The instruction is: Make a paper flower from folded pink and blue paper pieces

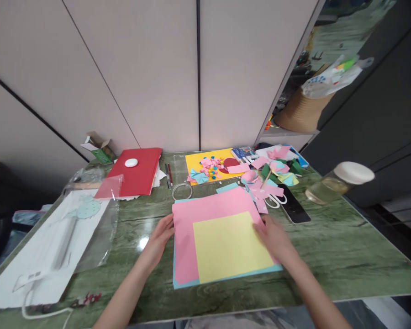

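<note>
A layered stack of coloured paper lies in front of me: a smaller yellow sheet (231, 249) on top, a larger pink sheet (185, 251) under it, and a light blue sheet (185, 284) whose edges peek out below. My left hand (160, 235) pinches the stack's upper left edge. At the right edge, my right hand (274, 235) grips the papers, its thumb side near the yellow sheet's corner. Fingers beneath the paper are hidden. Just beyond the right hand are white-handled scissors (281, 199) and a black phone (294, 205).
Paper scraps (260, 185) pile behind the stack, beside a yellow sheet (195, 162) bearing small coloured pieces. A jar with a white lid (340, 183) stands right. A red folder (137, 176), a white lamp (63, 242) on white paper and a green box (102, 153) are left.
</note>
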Tool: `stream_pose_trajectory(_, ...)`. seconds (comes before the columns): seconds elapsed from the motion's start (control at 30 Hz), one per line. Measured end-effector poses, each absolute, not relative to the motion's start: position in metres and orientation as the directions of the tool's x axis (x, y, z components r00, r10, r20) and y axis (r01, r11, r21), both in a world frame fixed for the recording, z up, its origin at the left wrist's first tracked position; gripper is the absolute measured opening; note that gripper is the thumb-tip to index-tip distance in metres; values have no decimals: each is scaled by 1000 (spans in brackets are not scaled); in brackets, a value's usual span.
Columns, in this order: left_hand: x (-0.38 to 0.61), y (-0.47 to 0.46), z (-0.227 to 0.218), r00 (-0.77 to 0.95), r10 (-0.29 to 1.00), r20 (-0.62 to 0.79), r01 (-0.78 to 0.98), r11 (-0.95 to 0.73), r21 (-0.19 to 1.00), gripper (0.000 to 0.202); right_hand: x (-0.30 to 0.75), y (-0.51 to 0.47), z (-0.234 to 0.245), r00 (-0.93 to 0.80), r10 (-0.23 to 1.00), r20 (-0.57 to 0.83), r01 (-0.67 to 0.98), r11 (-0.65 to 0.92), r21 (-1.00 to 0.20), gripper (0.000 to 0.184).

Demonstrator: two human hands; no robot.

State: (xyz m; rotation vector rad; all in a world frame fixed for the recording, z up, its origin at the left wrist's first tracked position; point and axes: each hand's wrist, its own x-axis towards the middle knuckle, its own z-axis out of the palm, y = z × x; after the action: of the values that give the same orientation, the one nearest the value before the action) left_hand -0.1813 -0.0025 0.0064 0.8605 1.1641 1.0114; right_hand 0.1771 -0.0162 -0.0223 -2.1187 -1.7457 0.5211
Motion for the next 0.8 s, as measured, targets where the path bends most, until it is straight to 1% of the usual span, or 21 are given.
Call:
stream_pose_trajectory(0.1,-189,0,11,132,916,-378,-264,400,878,39,172,-16,-21,202,976,-77,845,-214,-491,30)
stream_pose_trajectory(0.27,-204,7,11,150,856,-494,-448,505,738,37,174,-14,-28,225,970,-94,809,-240,-537,32)
stream_pose_trajectory(0.33,-206,9,10,159,845,-510,-477,518,710,39,175,-17,-30,245,965,-93,794,-255,-552,32)
stream_pose_trajectory(0.4,-206,10,10,150,843,-516,-471,520,713,39,175,-20,-31,261,959,-112,765,-277,-581,34)
stream_pose_trajectory(0.5,-203,12,9,120,849,-514,-412,514,753,41,175,-23,-29,266,951,-156,700,-302,-647,41)
stream_pose_trajectory(0.6,-197,15,5,58,852,-520,-305,511,804,45,179,-22,-28,223,956,-188,593,-286,-753,46)
stream_pose_trajectory(0.67,-191,16,0,8,864,-504,-218,493,842,44,183,-18,-29,170,965,-201,506,-261,-822,43)
stream_pose_trajectory(0.8,-169,14,-5,9,926,-378,27,377,926,39,190,-11,-32,26,973,-230,413,-220,-884,34)
